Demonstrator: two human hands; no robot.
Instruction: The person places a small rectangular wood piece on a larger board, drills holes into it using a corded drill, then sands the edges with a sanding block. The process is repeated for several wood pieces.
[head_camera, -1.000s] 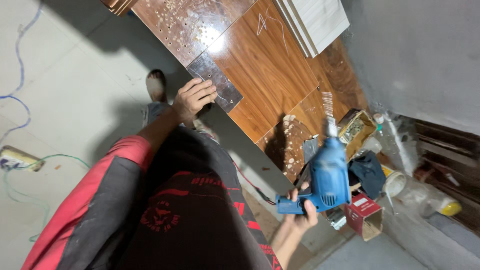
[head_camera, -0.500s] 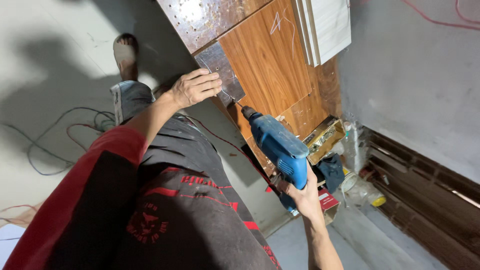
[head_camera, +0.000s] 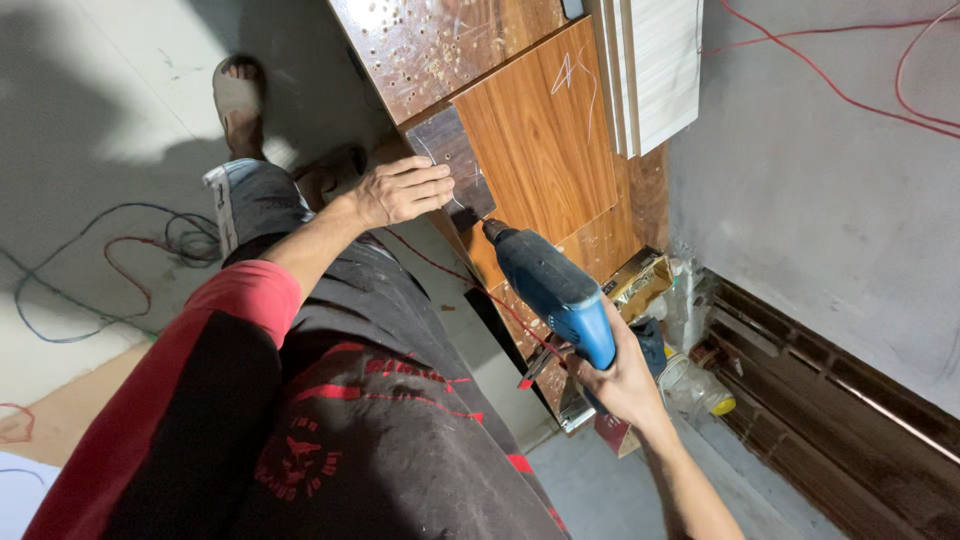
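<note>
Glossy wood-grain board (head_camera: 545, 140) underlies left hand (head_camera: 400, 190) pressing dark, seemingly metal plate (head_camera: 450, 160).

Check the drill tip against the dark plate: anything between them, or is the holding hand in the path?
Nothing visible between them. The blue drill, held in the right hand, points its bit at the dark plate. The left hand presses the plate just left of the bit, fingertips close but not across it.

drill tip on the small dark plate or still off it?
On it, as far as visible: the blue drill in the right hand points its tip at the small dark plate's edge, beside the left hand.
</note>
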